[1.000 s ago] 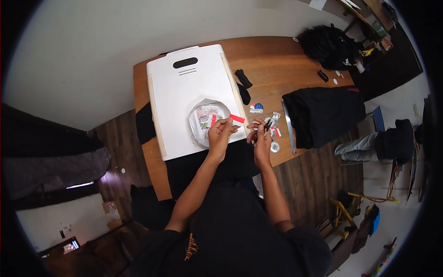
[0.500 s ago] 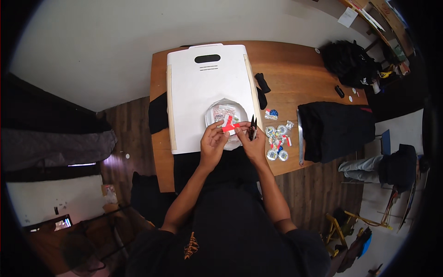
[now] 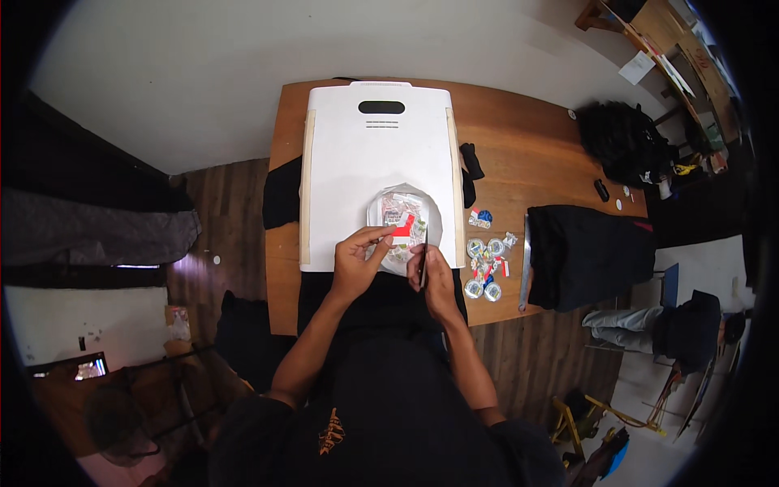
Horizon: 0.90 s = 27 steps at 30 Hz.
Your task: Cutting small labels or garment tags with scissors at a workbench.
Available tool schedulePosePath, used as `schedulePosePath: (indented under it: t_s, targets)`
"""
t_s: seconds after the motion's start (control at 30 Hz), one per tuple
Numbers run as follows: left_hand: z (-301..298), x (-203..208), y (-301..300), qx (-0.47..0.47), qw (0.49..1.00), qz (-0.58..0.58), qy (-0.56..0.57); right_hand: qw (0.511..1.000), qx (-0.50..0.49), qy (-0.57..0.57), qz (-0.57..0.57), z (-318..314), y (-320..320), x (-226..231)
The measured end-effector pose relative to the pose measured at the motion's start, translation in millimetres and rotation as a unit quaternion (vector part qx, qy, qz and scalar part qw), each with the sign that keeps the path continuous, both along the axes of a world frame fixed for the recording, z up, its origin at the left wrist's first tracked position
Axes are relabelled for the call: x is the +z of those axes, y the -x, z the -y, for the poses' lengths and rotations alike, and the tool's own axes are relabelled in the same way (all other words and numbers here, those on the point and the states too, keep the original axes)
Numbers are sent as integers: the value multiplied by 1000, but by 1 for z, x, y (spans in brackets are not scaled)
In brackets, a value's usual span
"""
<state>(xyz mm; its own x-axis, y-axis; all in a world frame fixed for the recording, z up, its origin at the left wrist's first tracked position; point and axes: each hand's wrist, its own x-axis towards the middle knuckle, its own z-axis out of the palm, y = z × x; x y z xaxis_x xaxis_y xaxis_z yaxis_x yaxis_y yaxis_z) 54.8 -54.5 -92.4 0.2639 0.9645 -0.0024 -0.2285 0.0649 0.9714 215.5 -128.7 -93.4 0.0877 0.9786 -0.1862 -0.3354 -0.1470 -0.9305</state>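
Over a white-rimmed round container (image 3: 435, 213), my left hand (image 3: 355, 261) pinches a red and white piece of sticker (image 3: 402, 230) between thumb and fingers. Printed paper or plastic scraps lie inside the container. At its near right rim my right hand (image 3: 438, 280) is closed round small dark scissors (image 3: 425, 258), whose blades point away from me. The red piece and the scissors are apart. Under the container is a white board (image 3: 377, 154) with an oblong dark slot at its far end.
Several round stickers and scraps (image 3: 487, 252) lie on the wooden table (image 3: 519, 146) to the right. Beyond them are a metal ruler (image 3: 525, 276) and folded black cloth (image 3: 576, 256). A black bag (image 3: 625, 142) sits at far right; a person (image 3: 682, 329) is further right.
My hands have drawn apart: the right one has let go of the red piece and now grips the scissors upright. The left one keeps the piece over the container. The view has shifted slightly.
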Motion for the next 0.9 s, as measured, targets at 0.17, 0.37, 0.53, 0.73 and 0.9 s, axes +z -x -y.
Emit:
schedulePosePath:
  t_s: [0.17, 0.37, 0.53, 0.73, 0.9]
  targets:
    - [-1, 7, -1, -5, 1000, -20, -14, 999, 33, 19, -37, 12, 5, -1]
    - [-3, 6, -7, -7, 1000, -4, -30, 997, 35, -1, -66, 18, 10, -14]
    - [-1, 12, -9, -2, 999, -20, -34, 997, 13, -29, -75, 18, 13, -9]
    - [1, 13, -9, 3, 999, -24, -43, 996, 11, -23, -88, 19, 14, -9]
    - [2, 17, -10, 2, 999, -28, -31, 996, 16, -24, -87, 19, 15, -7]
